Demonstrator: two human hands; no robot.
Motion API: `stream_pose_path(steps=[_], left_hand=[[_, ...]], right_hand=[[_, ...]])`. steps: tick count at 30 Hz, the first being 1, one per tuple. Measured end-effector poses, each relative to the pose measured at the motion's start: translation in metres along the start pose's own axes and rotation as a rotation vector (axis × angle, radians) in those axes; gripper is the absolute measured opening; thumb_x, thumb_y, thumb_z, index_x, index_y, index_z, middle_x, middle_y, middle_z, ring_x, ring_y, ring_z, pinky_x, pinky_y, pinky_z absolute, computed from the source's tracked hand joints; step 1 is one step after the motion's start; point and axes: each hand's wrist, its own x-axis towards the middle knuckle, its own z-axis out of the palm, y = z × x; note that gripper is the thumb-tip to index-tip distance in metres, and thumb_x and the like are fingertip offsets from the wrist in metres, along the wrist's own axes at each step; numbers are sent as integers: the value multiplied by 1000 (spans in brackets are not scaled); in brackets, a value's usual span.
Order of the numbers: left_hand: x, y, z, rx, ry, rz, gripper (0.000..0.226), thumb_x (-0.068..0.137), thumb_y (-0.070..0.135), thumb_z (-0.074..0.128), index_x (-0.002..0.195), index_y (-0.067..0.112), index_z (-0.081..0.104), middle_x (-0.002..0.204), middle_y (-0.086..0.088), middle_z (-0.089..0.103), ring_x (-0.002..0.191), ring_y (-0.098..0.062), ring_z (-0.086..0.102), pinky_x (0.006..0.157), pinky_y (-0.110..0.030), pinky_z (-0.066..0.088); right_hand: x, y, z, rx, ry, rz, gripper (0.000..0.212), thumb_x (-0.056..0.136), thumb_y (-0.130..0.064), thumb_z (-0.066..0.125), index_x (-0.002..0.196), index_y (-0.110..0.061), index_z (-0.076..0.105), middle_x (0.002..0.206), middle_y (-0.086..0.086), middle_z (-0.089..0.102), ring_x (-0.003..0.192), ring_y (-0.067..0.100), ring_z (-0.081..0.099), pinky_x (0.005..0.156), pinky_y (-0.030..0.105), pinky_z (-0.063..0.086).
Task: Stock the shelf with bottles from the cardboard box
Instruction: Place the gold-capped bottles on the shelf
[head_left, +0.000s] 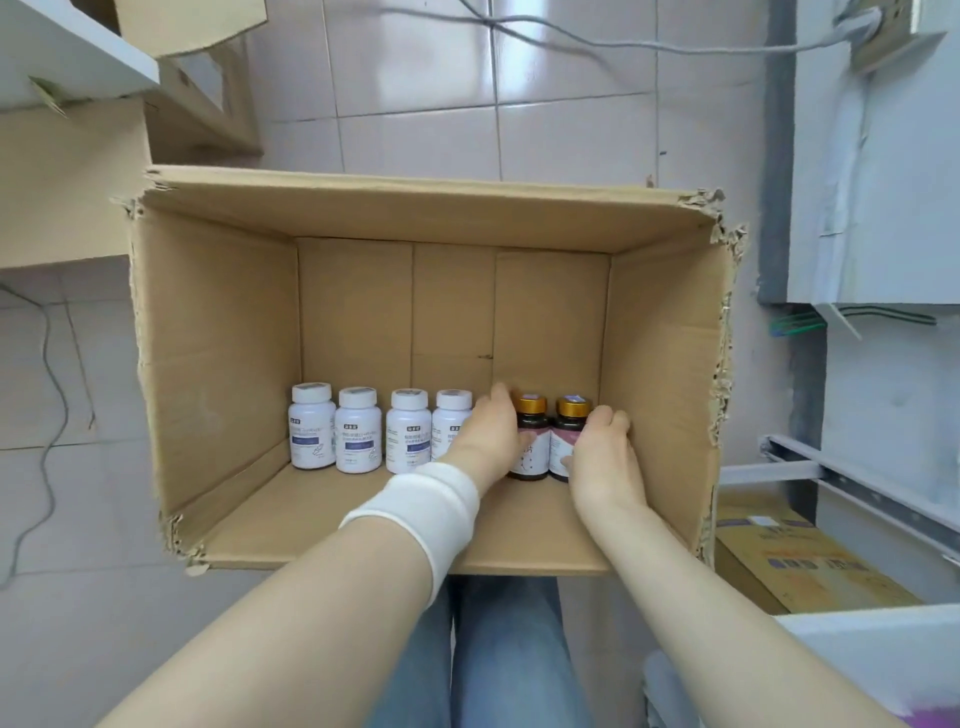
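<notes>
In the head view, a cardboard box (218, 338) with torn edges is seen with its opening turned toward the camera. Six bottles are lined up along the back of its lower inner face, all with caps up. A row of four white bottles (358, 436) is placed to the left, each just beside the next. Two dark, gold-capped bottles are set to the right of them, touching each other.

The left hand (485, 436), banded at the wrist by a white wristband (431, 499), is laid against the left side of the left dark bottle (535, 447). Its fingers are held together and stretched past the cap, and part of the fourth white bottle is hidden by it. The right hand (602, 452) is wrapped round the right dark bottle (565, 436), with the fingers curled at the bottle's right side and the thumb pressed on the label. The pair of dark bottles is thus enclosed between both hands.

Blue jeans (498, 649) are seen below the box, a tiled surface (415, 78) beyond it, crossed by a grey cable (571, 41), and a printed carton (810, 566) lies at the right
</notes>
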Motion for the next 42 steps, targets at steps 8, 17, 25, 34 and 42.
stream_pose_path(steps=[8, 17, 25, 34, 42], left_hand=[[6, 0, -9, -13, 9, -9, 66, 84, 23, 69, 137, 7, 33, 135, -15, 46, 124, -30, 47, 102, -36, 41], [-41, 7, -27, -274, 117, 45, 61, 82, 18, 71, 130, 7, 36, 127, -9, 55, 114, -22, 53, 89, -26, 40], [-168, 11, -106, -592, 181, 274, 50, 80, 19, 74, 116, 25, 41, 100, 8, 56, 91, -4, 56, 86, -27, 45], [-301, 27, -133, -599, 21, 630, 44, 84, 21, 68, 119, 28, 43, 104, 7, 61, 100, -14, 61, 76, -28, 54], [-431, 52, -101, -337, -254, 965, 42, 89, 23, 61, 124, 28, 38, 113, 1, 63, 101, -11, 59, 77, -25, 46]], right_hand=[[11, -2, -3, 162, -95, 33, 61, 80, -8, 71, 124, -4, 30, 123, 17, 53, 108, 33, 57, 84, 39, 45], [-21, -6, -35, 249, -19, 20, 73, 74, -10, 76, 132, -7, 31, 130, 15, 51, 118, 32, 53, 89, 36, 45], [-121, 2, -106, 705, 17, -69, 68, 70, -15, 80, 129, -9, 46, 127, 9, 56, 114, 25, 54, 92, 32, 43], [-268, 13, -109, 1250, 131, -71, 58, 75, -17, 76, 126, -16, 50, 121, 6, 59, 113, 23, 55, 101, 44, 46], [-423, 56, -74, 1630, 504, -151, 41, 79, -5, 69, 118, -11, 56, 105, 6, 67, 93, 15, 61, 82, 27, 47]])
